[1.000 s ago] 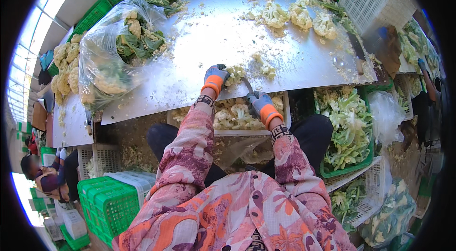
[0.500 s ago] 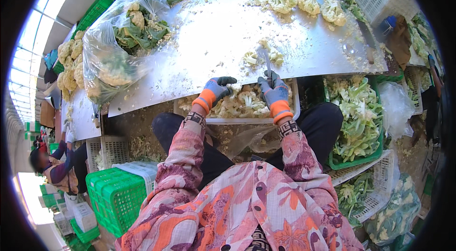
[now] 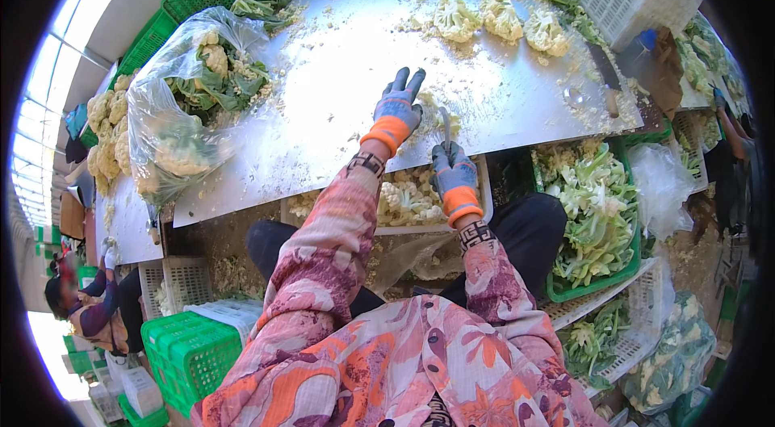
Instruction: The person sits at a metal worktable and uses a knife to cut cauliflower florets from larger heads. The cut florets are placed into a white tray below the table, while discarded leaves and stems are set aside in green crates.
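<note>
My left hand [image 3: 398,106], in a grey glove with an orange cuff, reaches over the metal table [image 3: 323,112]. Its fingers are stretched out, with no held item visible. Closed around a knife [image 3: 446,127], my right hand [image 3: 454,171] is at the table's near edge, blade pointing away from me. Small cauliflower pieces [image 3: 454,122] lie beside the blade, partly hidden by it and my left hand. Below the edge, a white crate [image 3: 487,189] holds cut cauliflower florets [image 3: 406,197]. Three larger cauliflower pieces [image 3: 502,17] rest at the table's far right.
A clear plastic bag [image 3: 165,108] with cauliflower and leaves stands at left, near piled cauliflower heads [image 3: 109,132]. Another knife [image 3: 604,72] lies at right. A green crate [image 3: 636,245] of leaves and stalks stands beside my right knee. A person [image 3: 93,298] sits far left.
My left hand has moved from above the floret crate forward onto the table, its fingers now extended; the white piece at its fingers is no longer seen there. My right hand keeps the knife.
</note>
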Available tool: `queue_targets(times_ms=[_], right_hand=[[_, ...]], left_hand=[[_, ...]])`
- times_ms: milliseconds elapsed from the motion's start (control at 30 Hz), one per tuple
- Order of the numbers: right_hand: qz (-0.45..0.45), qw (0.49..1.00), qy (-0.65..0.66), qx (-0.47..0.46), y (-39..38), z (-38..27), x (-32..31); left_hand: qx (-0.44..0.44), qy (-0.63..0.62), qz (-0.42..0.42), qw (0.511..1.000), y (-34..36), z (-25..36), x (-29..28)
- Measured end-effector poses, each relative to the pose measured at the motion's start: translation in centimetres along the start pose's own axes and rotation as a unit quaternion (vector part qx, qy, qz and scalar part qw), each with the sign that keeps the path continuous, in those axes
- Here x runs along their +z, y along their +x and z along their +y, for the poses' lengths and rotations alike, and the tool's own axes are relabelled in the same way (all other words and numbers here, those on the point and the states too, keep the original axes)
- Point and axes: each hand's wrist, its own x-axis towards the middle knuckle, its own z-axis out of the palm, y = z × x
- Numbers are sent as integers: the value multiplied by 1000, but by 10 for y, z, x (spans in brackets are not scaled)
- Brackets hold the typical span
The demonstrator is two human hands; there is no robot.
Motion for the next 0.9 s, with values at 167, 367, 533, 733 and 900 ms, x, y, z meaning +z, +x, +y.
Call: queue_targets(times_ms=[167,367,533,733,900], right_hand=[[49,996,-62,-43,33,26,24],[2,956,-294,21,33,-8,24],[-31,943,-330,15,24,2,20],[-73,983,-160,-53,20,42,-10],[83,932,-316,-160,25,-40,-32]], left_hand=[[-87,36,-119,988,25,-7,34],[-112,97,-77,986,-4,-6,40],[-125,135,-46,982,-2,-12,50],[-145,-16,1,989,-3,-52,42],[-32,55,-45,997,-62,-39,26]])
